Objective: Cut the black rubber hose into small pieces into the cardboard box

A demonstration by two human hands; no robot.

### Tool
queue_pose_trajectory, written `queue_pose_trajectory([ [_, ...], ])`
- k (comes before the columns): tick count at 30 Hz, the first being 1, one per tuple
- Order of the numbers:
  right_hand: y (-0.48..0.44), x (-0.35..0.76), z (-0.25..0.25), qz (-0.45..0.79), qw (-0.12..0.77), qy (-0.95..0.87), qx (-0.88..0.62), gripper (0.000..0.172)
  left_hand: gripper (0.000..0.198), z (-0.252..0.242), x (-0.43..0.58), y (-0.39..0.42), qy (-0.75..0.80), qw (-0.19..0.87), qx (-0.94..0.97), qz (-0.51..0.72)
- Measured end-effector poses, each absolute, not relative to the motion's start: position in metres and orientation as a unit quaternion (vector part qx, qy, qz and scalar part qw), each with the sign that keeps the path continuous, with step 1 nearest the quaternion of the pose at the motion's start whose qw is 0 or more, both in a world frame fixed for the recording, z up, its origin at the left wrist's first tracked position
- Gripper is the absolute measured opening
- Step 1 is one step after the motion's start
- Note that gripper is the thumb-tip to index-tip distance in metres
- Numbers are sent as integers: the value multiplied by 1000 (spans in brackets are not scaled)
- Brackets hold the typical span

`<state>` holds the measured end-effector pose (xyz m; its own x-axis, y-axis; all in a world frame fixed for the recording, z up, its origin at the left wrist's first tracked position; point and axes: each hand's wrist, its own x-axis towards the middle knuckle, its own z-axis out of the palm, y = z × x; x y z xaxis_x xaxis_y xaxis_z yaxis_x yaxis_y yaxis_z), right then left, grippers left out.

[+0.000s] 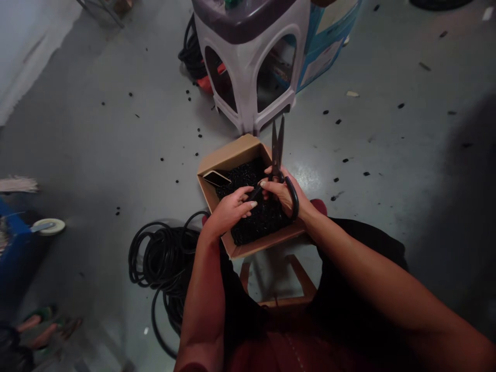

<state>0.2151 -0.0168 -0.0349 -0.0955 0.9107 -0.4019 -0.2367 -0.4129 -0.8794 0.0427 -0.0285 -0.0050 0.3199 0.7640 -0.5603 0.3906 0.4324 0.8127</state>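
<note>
- Scissors (277, 147) with long dark blades and black handles stand upright over the cardboard box, blades nearly closed in a narrow V, tips pointing away from the person.
- Right hand (282, 194): its fingers curl tightly around the scissors near the pivot, and a black handle loop (293, 199) lies along the outer edge of the hand.
- Left hand (229, 210): its fingers pinch close together on a thin black piece (254, 194) that runs toward the scissors. It may be tubing or the second scissor handle; the view cannot settle which.
- Cardboard box (232, 155) sits just in front of the person's lap, with both hands directly above it. It is heaped with small black rubber pieces (263, 222), and a smartphone (216, 178) rests on the heap by the box's left wall.
- Coil of black rubber tubing (166, 258) lies on the floor, touching the box's near left corner.
- Black cut bits (336, 121) are scattered across the grey painted floor (372, 155).
- Plastic stool (248, 62), white with a dark purple top, stands just beyond the box, with a second black coil (191, 51) behind it.
- Low wooden frame (302, 281) lies under the box's near edge.
- Sandalled feet (39, 330) of another person show at the lower left, well apart from the box.
</note>
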Motion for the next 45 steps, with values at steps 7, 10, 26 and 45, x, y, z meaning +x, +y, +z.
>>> queue_pose_trajectory([
  [7, -13, 216, -38, 649, 452, -308, -529, 42, 33, 0, 43, -25, 588, 566, 539, 209],
  [10, -14, 215, -38, 659, 453, -295, -523, 40, 33, 3, 42, -23, 605, 523, 567, 195],
  [26, -24, 208, -41, 682, 373, -346, -526, 36, 35, 4, 22, -16, 657, 454, 540, 265],
  [45, -46, 196, -28, 617, 173, -556, -529, 43, 28, 3, -1, -16, 651, 453, 525, 309],
])
